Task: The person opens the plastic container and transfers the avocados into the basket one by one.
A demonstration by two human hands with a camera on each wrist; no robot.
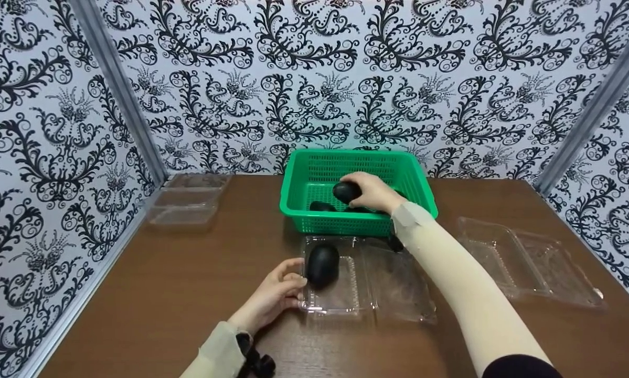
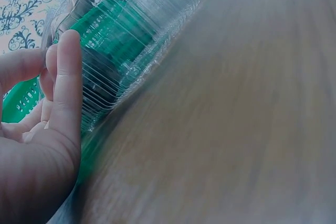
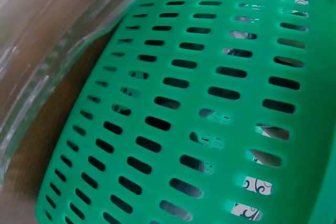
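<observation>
Over the green basket [image 1: 290, 210], my right hand [image 1: 374, 191] grips a black egg-shaped object [image 1: 345, 192], smooth and dull. At least one more black object [image 1: 322, 206] lies inside the basket. My left hand [image 1: 277, 294] pinches the left edge of an opened clear plastic clamshell container [image 1: 340, 302] in front of the basket. In that container's left half sits another black egg-shaped object [image 1: 322, 266]. The left wrist view shows my left hand [image 2: 47, 114] with thumb and fingers at the clear rim. Only the basket's slotted wall [image 3: 184, 82] fills the right wrist view; my right hand is out of it.
A second opened clear container [image 1: 529, 262] lies on the right of the brown table [image 1: 188, 294]. At the back left stand clear containers [image 1: 188, 202], seemingly closed or stacked. Patterned walls [image 1: 319, 79] enclose the table at the back and sides.
</observation>
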